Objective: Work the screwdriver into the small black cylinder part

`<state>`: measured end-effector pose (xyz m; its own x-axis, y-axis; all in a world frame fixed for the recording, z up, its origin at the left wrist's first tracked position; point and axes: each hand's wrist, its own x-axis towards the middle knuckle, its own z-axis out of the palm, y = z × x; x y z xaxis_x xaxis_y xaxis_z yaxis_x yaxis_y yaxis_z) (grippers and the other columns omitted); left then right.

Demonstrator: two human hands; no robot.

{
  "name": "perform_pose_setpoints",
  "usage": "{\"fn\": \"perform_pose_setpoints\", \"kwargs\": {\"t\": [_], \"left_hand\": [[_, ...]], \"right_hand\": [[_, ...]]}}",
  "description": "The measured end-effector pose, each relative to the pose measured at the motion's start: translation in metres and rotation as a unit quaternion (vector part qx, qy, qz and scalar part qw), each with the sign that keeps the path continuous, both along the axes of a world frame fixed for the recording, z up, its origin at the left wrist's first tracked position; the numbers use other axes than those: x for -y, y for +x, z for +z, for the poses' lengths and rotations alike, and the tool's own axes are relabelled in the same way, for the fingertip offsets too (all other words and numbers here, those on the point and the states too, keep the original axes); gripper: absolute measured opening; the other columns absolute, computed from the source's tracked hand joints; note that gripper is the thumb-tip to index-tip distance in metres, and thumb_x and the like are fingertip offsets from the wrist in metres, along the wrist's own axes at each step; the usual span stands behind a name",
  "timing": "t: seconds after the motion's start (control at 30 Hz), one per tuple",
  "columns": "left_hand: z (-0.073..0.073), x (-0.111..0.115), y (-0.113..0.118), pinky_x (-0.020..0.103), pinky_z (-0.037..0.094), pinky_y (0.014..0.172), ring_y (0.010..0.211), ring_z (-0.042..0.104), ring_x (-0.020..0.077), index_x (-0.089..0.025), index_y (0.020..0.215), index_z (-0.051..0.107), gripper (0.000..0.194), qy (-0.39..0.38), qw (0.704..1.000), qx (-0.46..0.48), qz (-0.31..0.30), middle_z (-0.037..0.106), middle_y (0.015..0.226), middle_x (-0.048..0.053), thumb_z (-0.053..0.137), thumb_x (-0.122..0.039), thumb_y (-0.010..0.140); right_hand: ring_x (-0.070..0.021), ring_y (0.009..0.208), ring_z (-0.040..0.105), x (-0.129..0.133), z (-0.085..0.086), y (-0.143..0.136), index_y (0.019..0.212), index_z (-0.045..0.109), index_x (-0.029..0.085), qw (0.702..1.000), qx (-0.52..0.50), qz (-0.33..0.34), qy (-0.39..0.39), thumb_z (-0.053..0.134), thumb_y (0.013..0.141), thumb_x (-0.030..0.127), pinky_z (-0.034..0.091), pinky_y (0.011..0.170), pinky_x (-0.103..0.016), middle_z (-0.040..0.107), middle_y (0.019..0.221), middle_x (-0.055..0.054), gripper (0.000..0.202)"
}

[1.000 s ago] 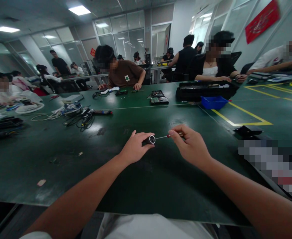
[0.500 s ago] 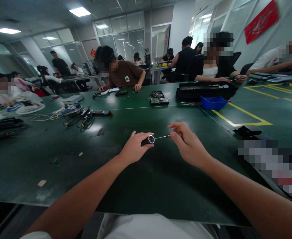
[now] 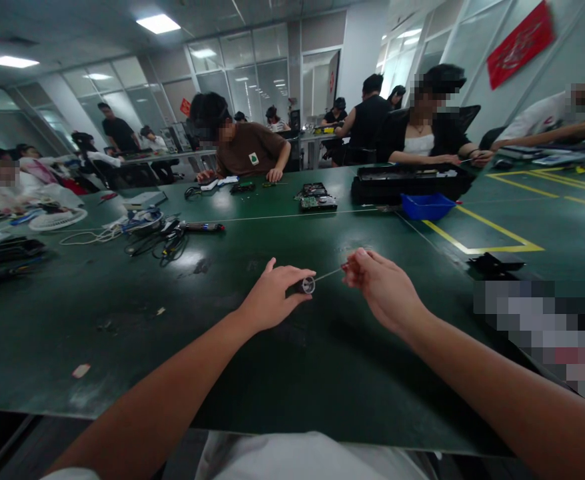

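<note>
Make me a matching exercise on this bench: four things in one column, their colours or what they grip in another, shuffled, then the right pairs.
1. left hand
2. shallow bin
3. right hand
4. large wall banner

A. red
B. gripping a thin-shafted tool
C. blue
D. gripping a small round-ended part

Right pairs: 1-D, 2-C, 3-B, 4-A

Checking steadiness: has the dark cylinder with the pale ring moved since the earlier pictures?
Yes, slightly: the dark cylinder with the pale ring has shifted right and nearer the wearer, judged against the blue plastic tray.
</note>
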<state>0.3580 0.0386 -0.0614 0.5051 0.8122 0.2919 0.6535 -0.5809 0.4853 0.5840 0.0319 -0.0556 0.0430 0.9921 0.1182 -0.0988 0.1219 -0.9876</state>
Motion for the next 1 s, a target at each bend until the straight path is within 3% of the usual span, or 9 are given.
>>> {"fn": "perform_pose_setpoints", "kwargs": {"t": [0.07,0.13,0.33,0.5,0.7,0.87,1.0], "left_hand": [[0.002,-0.002,-0.001,0.059,0.012,0.122,0.125,0.056,0.0224,-0.03,0.131,0.059,0.039,0.014,1.0,-0.006,0.007,0.065,0.13,0.003,0.063,-0.029,0.093],[0.002,-0.005,-0.003,0.06,0.015,0.121,0.123,0.057,0.0232,-0.029,0.131,0.059,0.038,0.004,1.0,-0.011,0.028,0.065,0.129,0.004,0.062,-0.029,0.093],[-0.002,-0.007,-0.005,0.061,0.016,0.12,0.119,0.058,0.0241,-0.029,0.131,0.06,0.04,-0.013,0.999,-0.011,0.035,0.066,0.125,0.004,0.065,-0.031,0.091],[-0.003,-0.005,-0.003,0.061,0.016,0.12,0.12,0.058,0.0241,-0.029,0.131,0.06,0.04,-0.017,0.999,-0.009,0.031,0.066,0.126,0.003,0.065,-0.03,0.091],[-0.004,-0.004,-0.002,0.06,0.019,0.12,0.118,0.059,0.0256,-0.028,0.131,0.061,0.042,-0.03,0.999,-0.004,0.045,0.067,0.125,0.004,0.067,-0.032,0.09],[-0.003,-0.003,-0.003,0.048,0.038,0.113,0.126,0.055,0.0263,-0.028,0.141,0.051,0.05,-0.047,0.995,0.065,0.064,0.059,0.138,0.006,0.061,-0.035,0.093],[-0.001,-0.002,-0.004,0.039,0.05,0.095,0.107,0.063,0.0219,-0.025,0.132,0.051,0.037,-0.119,0.98,0.146,0.059,0.065,0.119,0.006,0.048,-0.036,0.097]], "right_hand": [[-0.0174,0.057,0.051,-0.006,-0.004,0.001,0.078,0.057,0.024,0.997,-0.057,-0.002,-0.06,0.055,0.092,0.046,0.051,0.063,-0.037,0.053,0.065,0.0,0.026],[-0.0175,0.061,0.052,-0.009,-0.007,0.002,0.08,0.059,0.024,0.997,-0.062,-0.025,-0.048,0.057,0.091,0.043,0.051,0.063,-0.036,0.055,0.069,-0.001,0.022],[-0.0165,0.068,0.056,-0.004,-0.011,0.002,0.089,0.061,0.024,0.998,0.017,-0.042,0.043,0.054,0.095,0.046,0.049,0.066,-0.033,0.061,0.079,-0.001,0.024],[-0.0167,0.071,0.057,0.004,-0.004,0.0,0.092,0.059,0.024,0.987,0.078,-0.062,0.123,0.05,0.098,0.045,0.047,0.07,-0.034,0.06,0.079,0.0,0.024],[-0.0179,0.069,0.056,0.011,0.004,-0.003,0.09,0.057,0.024,0.966,0.207,-0.062,0.144,0.046,0.1,0.04,0.044,0.068,-0.034,0.06,0.073,0.0,0.022],[-0.0191,0.073,0.059,0.012,0.005,0.0,0.094,0.056,0.025,0.96,0.214,-0.105,0.147,0.046,0.1,0.041,0.045,0.07,-0.036,0.062,0.077,-0.001,0.02],[-0.0208,0.081,0.063,0.013,0.009,0.001,0.104,0.059,0.025,0.959,0.197,-0.12,0.165,0.054,0.096,0.041,0.049,0.073,-0.038,0.066,0.088,-0.003,0.018]]}}
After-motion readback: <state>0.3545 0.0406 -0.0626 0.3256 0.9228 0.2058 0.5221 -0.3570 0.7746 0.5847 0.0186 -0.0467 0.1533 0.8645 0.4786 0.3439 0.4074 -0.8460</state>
